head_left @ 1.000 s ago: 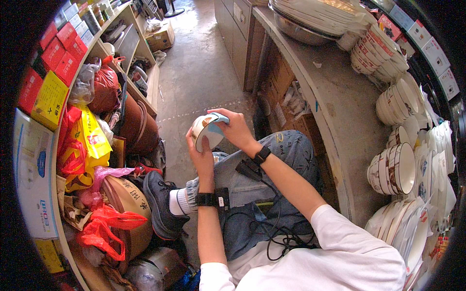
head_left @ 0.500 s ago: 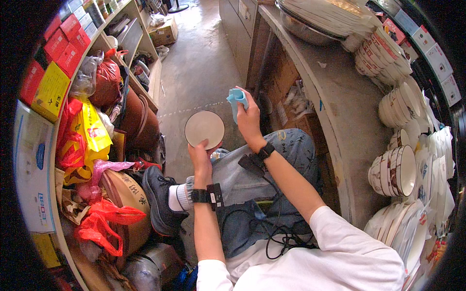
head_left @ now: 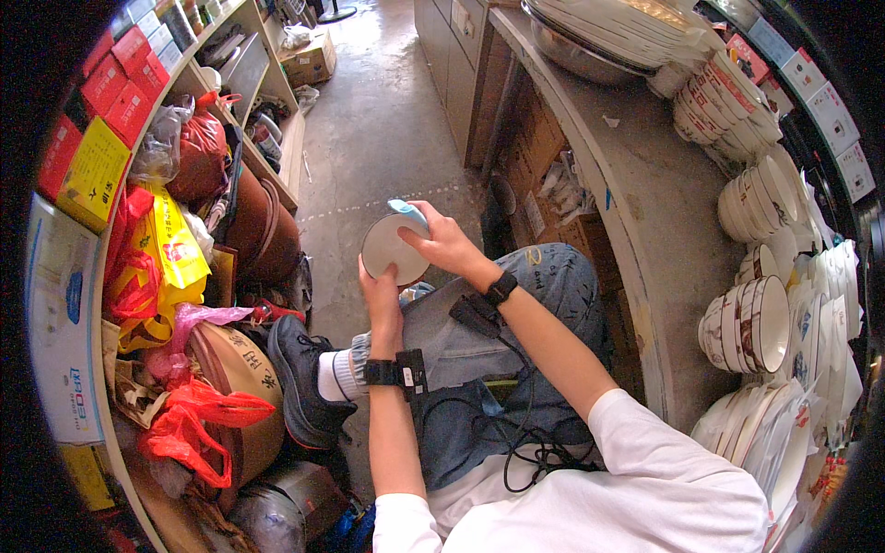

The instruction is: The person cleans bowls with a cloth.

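Observation:
My left hand (head_left: 380, 293) grips a small round white dish (head_left: 385, 249) with a thin dark rim, its thumb on the inner face. Whether it is a shallow plate or a bowl, I cannot tell. A light blue cloth (head_left: 408, 212) is folded over the far right part of the rim. My right hand (head_left: 449, 244) is closed on this cloth and the rim beneath it, thumb on the dish's face. Both hands are above the floor, just beyond my bent, jeans-covered knee.
Stacked patterned bowls (head_left: 745, 323) and plates (head_left: 751, 429) line the grey shelf (head_left: 636, 175) at right. A large metal basin (head_left: 585, 51) stands farther back. Left are red plastic bags (head_left: 207, 415), a brown pot (head_left: 244, 369) and boxed goods (head_left: 97, 170). Black cables (head_left: 530, 461) lie across my lap.
My right hand has come down and left, bringing the blue cloth onto the dish's rim. The dish has tilted and turned slightly in my left hand.

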`<move>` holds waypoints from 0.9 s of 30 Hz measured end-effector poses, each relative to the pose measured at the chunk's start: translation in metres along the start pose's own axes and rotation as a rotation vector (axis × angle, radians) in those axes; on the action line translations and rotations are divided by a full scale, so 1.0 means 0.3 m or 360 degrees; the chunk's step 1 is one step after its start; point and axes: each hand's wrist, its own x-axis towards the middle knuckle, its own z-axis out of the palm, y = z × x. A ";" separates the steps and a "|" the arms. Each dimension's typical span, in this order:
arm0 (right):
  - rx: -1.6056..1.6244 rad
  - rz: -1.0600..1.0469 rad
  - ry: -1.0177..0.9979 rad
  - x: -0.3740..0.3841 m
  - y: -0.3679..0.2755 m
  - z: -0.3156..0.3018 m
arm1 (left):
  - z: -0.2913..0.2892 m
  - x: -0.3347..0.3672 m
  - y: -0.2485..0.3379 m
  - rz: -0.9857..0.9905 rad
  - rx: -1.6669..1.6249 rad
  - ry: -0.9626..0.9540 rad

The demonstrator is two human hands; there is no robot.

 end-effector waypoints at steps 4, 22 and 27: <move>0.0168 -0.0124 -0.0036 0.010 -0.014 -0.018 | -0.002 -0.004 0.015 -0.0126 -0.0052 -0.0032; 0.0038 -0.0453 0.0077 0.014 0.018 -0.016 | -0.012 0.010 0.001 -0.0301 -0.0038 -0.0180; 0.0206 -0.0259 -0.0062 0.003 -0.026 -0.004 | -0.012 0.007 0.001 -0.0273 -0.0138 -0.0034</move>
